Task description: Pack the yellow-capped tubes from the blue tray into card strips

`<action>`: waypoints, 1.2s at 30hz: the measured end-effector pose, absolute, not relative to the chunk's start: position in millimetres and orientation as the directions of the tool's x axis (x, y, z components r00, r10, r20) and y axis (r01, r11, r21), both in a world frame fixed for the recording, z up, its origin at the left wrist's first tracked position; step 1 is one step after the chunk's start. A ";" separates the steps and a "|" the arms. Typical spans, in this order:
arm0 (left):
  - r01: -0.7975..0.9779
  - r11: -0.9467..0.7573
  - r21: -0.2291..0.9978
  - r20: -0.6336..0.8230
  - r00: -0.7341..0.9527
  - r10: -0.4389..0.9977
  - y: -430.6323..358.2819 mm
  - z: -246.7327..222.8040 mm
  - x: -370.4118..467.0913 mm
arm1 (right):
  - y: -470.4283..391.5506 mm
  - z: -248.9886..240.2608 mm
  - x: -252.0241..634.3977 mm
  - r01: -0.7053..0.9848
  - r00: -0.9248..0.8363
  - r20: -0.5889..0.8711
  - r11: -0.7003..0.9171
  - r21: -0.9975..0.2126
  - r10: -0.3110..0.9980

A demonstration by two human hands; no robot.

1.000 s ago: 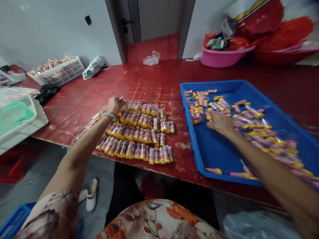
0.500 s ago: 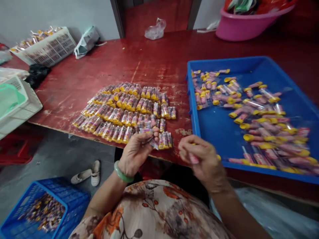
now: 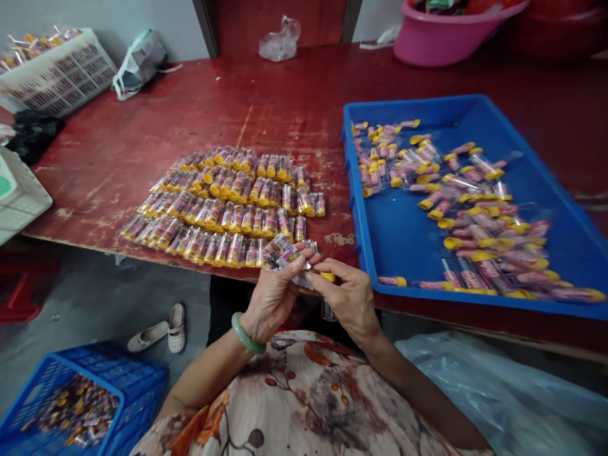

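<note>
Near the table's front edge, my left hand (image 3: 275,294) grips a small stack of printed cards (image 3: 282,252) between thumb and fingers. Its wrist wears a green bangle. Close beside it on the right, my right hand (image 3: 349,294) is closed on a clear tube with a yellow cap (image 3: 327,277), its fingertips meeting the cards' edge. Rows of filled, yellow-capped tubes (image 3: 237,218) lie on the red table just beyond my left hand. More tubes with pink contents (image 3: 484,221) lie loosely in the blue tray (image 3: 363,228) to the right.
A white basket of tubes (image 3: 61,73), a bag (image 3: 140,63) and a black bag (image 3: 33,136) lie at the left. A pink basin (image 3: 434,38) and clear plastic (image 3: 280,41) stand further back. On the floor are a blue crate (image 3: 121,392) and shoes (image 3: 177,329).
My right hand has moved left to meet my left hand, and its capped tube now shows below the fingers. The view has shifted slightly, so the table's things appear further left and higher.
</note>
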State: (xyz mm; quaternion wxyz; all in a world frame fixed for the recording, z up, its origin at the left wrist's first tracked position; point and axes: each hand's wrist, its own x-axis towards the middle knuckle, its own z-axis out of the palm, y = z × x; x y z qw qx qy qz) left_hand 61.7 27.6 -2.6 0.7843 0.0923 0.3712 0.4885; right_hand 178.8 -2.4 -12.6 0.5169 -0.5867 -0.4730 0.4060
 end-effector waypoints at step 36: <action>-0.529 0.458 0.714 -0.491 0.087 0.867 24.8 -12.9 56.5 | -31.5 -10.6 224.2 -0.345 0.149 -0.111 -0.054 -0.937 0.983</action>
